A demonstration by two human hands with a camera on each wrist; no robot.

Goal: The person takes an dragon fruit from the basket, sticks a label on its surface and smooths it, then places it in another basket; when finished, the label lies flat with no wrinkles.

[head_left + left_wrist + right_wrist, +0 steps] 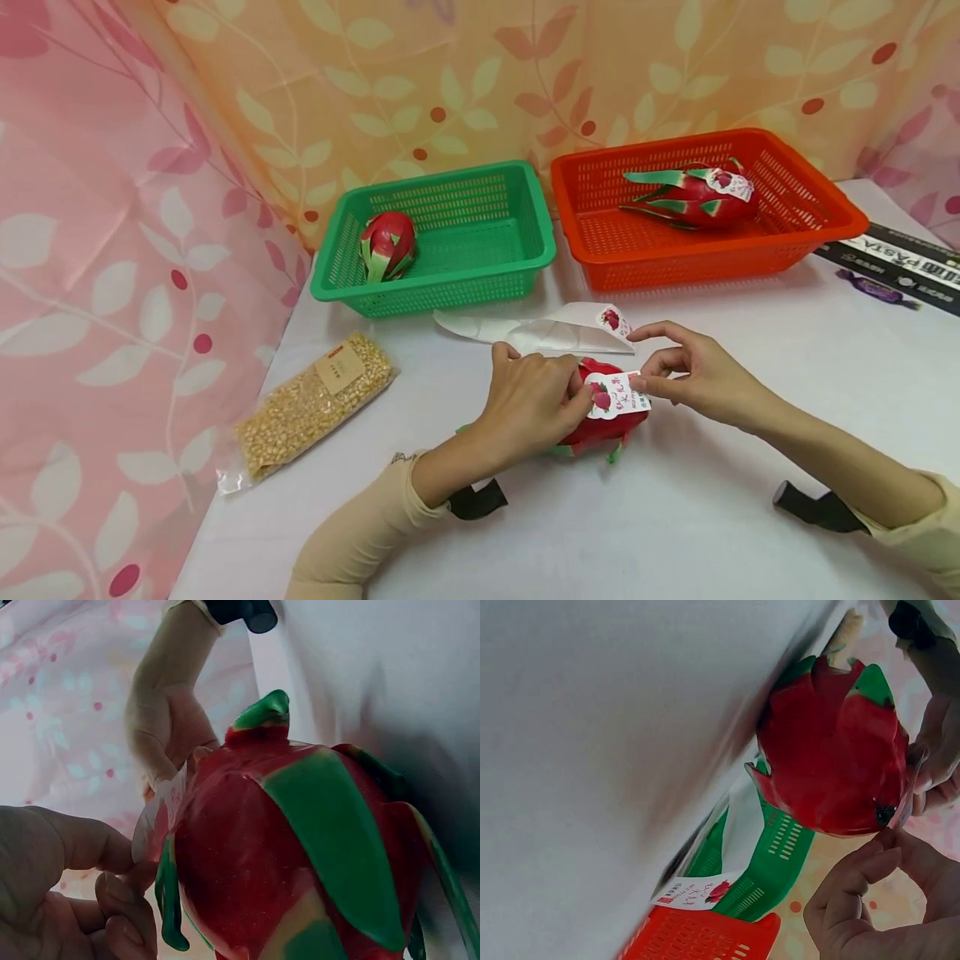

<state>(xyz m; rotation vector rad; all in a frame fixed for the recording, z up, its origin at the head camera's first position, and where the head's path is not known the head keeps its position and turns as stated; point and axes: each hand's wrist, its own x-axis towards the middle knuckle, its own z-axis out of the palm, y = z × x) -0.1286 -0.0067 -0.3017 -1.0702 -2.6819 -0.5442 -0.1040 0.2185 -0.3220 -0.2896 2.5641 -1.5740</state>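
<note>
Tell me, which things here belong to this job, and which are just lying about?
Likely part of the job:
front dragon fruit
label being handled
white label sheet
green basket and its dragon fruit
red basket and its labelled dragon fruit

Apparently just lying about:
bag of yellow kernels
black pasta package
purple wrapped item

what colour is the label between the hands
The label is white with reddish-pink printing, clearest in the head view.

You read "PASTA" on the black box (896, 264), right. Sticker (617, 395) against your near dragon fruit (596, 431): reddish Chinese characters, smaller print unclear. Corn bag (285, 429) label (340, 369): illegible.
</note>
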